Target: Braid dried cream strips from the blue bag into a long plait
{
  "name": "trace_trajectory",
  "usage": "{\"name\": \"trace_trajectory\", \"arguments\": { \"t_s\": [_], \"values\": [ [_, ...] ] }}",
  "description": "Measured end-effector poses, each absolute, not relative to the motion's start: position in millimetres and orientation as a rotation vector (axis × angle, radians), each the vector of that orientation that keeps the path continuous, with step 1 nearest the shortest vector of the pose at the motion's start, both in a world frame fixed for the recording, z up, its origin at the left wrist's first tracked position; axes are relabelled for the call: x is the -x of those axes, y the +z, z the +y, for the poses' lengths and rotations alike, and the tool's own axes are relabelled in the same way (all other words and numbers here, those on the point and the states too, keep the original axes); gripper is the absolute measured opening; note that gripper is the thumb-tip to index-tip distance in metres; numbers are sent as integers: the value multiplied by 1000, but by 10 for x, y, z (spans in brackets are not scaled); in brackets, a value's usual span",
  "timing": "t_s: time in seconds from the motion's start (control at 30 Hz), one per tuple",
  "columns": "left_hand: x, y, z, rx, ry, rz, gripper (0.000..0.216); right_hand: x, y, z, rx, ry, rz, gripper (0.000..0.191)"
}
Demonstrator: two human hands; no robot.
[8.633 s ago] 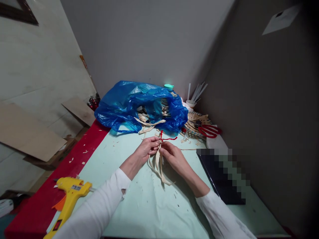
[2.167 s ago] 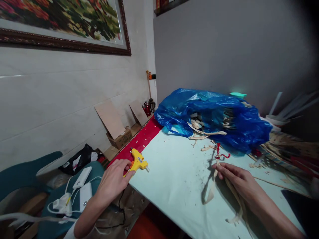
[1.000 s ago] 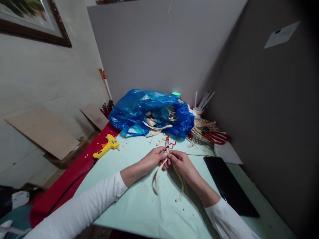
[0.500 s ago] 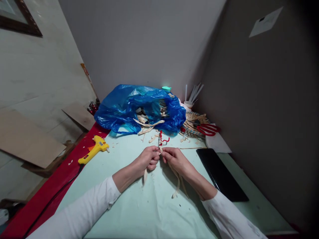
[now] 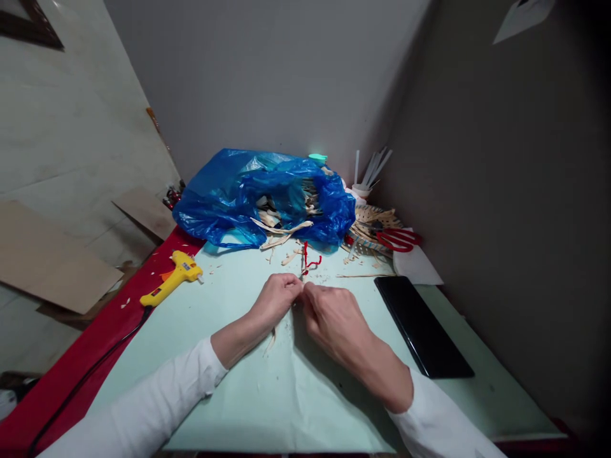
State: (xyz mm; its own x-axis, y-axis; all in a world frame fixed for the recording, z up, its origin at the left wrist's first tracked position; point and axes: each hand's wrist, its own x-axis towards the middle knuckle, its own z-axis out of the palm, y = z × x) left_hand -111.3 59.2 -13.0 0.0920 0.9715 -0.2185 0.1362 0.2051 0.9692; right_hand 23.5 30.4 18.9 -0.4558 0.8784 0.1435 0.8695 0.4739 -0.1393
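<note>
From my end I see the left hand (image 5: 279,294) pinched closed on a pale strip (image 5: 272,340), whose tail hangs below the wrist. The right hand (image 5: 337,318) meets it with bent fingers; its back blocks my view, so I can't tell what it grips. Red string (image 5: 306,252) sticks up just beyond the fingertips. Behind that, a blue bag (image 5: 205,194) fills the table's (image 5: 229,401) back, beside a basket (image 5: 382,219) and red scissors (image 5: 401,240). I've a yellow glue gun (image 5: 172,278) at left and a black tablet (image 5: 422,331) near the right forearm.
</note>
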Motion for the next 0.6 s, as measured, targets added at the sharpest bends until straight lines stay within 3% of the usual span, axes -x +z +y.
{"name": "trace_trajectory", "arguments": {
  "t_s": [0.23, 0.37, 0.6],
  "values": [
    [1193, -64, 593, -1012, 874, 1130, 22, -189, 66, 258, 1260, 65, -2758, 18],
    [1237, -61, 579, -915, 902, 1064, 23, -293, 196, 351, 1423, 210, -2388, 27],
    [1211, -70, 534, -963, 919, 1030, 14, -319, -7, 565, 1266, 1059, -2012, 28]
  ]
}}
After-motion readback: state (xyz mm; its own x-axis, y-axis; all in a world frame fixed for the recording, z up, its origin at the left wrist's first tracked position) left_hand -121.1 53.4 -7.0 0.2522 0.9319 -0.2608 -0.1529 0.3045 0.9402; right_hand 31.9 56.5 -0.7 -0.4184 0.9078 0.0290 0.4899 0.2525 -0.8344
